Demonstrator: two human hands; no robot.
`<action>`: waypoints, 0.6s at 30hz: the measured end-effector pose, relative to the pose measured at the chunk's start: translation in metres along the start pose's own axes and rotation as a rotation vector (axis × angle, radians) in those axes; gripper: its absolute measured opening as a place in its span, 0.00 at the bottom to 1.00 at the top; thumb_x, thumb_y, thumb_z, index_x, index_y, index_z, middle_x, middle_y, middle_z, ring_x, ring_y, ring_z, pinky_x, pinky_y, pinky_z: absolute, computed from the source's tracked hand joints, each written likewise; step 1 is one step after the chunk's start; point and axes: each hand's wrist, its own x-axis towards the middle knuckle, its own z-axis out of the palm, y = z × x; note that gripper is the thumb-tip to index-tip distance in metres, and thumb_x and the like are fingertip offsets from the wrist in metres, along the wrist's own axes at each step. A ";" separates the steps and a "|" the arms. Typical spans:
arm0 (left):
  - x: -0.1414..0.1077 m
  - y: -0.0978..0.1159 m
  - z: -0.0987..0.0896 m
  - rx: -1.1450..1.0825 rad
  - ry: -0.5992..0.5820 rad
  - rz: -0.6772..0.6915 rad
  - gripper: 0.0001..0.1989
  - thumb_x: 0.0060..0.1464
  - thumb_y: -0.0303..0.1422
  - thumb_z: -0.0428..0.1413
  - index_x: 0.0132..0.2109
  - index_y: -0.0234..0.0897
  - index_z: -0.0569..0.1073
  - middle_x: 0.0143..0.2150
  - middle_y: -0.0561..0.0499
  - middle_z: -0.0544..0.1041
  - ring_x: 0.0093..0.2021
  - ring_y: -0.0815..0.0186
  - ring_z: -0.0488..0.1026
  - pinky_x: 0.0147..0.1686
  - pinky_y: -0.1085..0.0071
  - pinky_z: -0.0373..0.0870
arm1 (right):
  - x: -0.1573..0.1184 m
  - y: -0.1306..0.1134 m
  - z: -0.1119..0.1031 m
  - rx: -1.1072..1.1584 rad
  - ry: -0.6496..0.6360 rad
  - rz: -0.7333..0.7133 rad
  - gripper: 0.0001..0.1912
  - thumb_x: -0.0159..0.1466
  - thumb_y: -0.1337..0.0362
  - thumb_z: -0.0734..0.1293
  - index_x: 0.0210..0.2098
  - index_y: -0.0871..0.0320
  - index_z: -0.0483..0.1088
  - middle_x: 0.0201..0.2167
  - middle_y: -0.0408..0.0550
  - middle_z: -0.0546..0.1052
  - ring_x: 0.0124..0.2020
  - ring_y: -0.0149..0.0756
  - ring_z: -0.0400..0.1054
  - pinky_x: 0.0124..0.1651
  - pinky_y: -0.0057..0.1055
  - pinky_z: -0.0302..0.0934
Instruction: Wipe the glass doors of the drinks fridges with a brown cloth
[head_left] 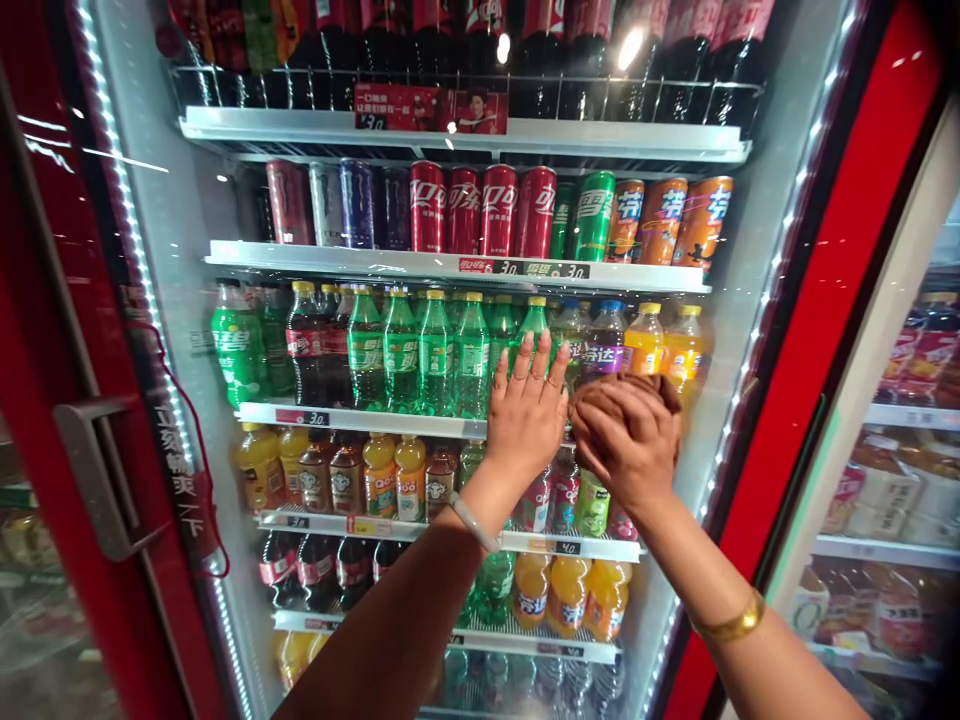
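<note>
In the middle of the head view my left hand (pixel 527 412) lies flat with its fingers stretched upward against the glass door (pixel 442 140) of a drinks fridge. My right hand (pixel 634 440) is closed around a bunched brown cloth (pixel 651 388), which is up against the same glass to the right of the left hand. Most of the cloth is hidden by my fingers. Behind the left hand stand green soda bottles (pixel 472 350); orange soda bottles (pixel 646 335) show behind the right.
The door's metal handle (pixel 105 480) sits on the red frame at the left. Shelves hold red cola cans (pixel 427 208), juice bottles (pixel 380 478) and dark cola bottles (pixel 313 570). A red cord (pixel 187 400) hangs near the handle. Another stocked shelf (pixel 911 418) is at the right.
</note>
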 end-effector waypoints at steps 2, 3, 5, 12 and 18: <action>-0.004 -0.001 -0.002 -0.024 -0.025 0.022 0.39 0.72 0.35 0.49 0.80 0.38 0.37 0.83 0.44 0.43 0.82 0.54 0.35 0.80 0.46 0.36 | -0.020 0.005 -0.010 0.002 -0.015 -0.074 0.21 0.60 0.61 0.79 0.52 0.47 0.76 0.56 0.48 0.78 0.59 0.47 0.72 0.65 0.51 0.64; -0.005 0.000 -0.003 -0.047 -0.038 0.028 0.39 0.72 0.34 0.48 0.80 0.38 0.38 0.83 0.44 0.43 0.82 0.55 0.35 0.81 0.47 0.36 | -0.022 0.011 -0.013 -0.015 -0.013 -0.086 0.21 0.59 0.61 0.79 0.51 0.46 0.76 0.54 0.47 0.79 0.57 0.47 0.73 0.64 0.51 0.64; -0.007 0.000 -0.005 -0.099 -0.058 0.023 0.38 0.72 0.33 0.48 0.80 0.38 0.38 0.83 0.44 0.43 0.82 0.55 0.34 0.81 0.46 0.36 | -0.007 0.025 -0.011 -0.068 0.013 -0.045 0.20 0.60 0.59 0.79 0.50 0.45 0.76 0.53 0.48 0.79 0.55 0.48 0.74 0.62 0.52 0.65; -0.003 -0.028 -0.028 -0.137 -0.035 -0.035 0.41 0.71 0.28 0.46 0.80 0.43 0.31 0.83 0.49 0.44 0.82 0.56 0.36 0.80 0.44 0.37 | 0.086 0.001 0.033 -0.091 0.112 0.289 0.15 0.65 0.57 0.73 0.51 0.49 0.77 0.58 0.54 0.75 0.62 0.56 0.67 0.66 0.61 0.58; -0.020 -0.085 -0.048 -0.056 -0.014 -0.121 0.40 0.72 0.28 0.46 0.80 0.47 0.32 0.82 0.45 0.45 0.82 0.51 0.36 0.78 0.34 0.30 | 0.028 -0.054 0.033 -0.029 -0.001 0.105 0.19 0.64 0.59 0.75 0.54 0.45 0.74 0.60 0.48 0.74 0.63 0.51 0.67 0.64 0.55 0.63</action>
